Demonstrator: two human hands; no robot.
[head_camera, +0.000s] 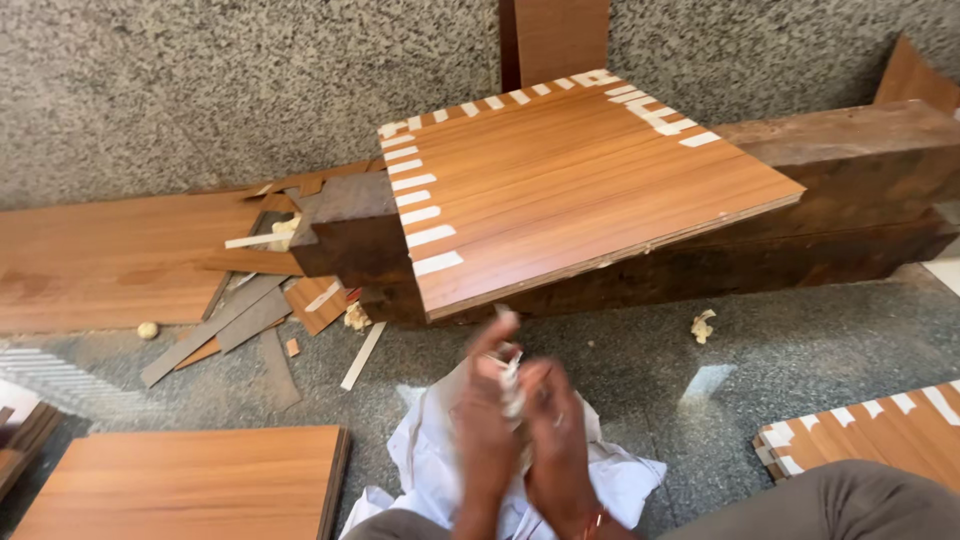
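My left hand (487, 415) and my right hand (556, 430) are raised together in front of me, both blurred, pinching a small crumpled strip of pale masking tape (512, 378) between them. They hover over a white crumpled sheet (430, 460) on the floor. Just beyond them a wood-laminate panel (580, 190) lies tilted on a dark timber beam (850, 180), with short strips of masking tape along its left and far edges.
A laminate board (190, 480) lies at lower left and a taped panel stack (880, 430) at right. A large laminate sheet (100, 255) and offcut strips (240, 320) sit at left. Tape wads (703, 325) dot the speckled floor. My knee (850, 505) is at bottom right.
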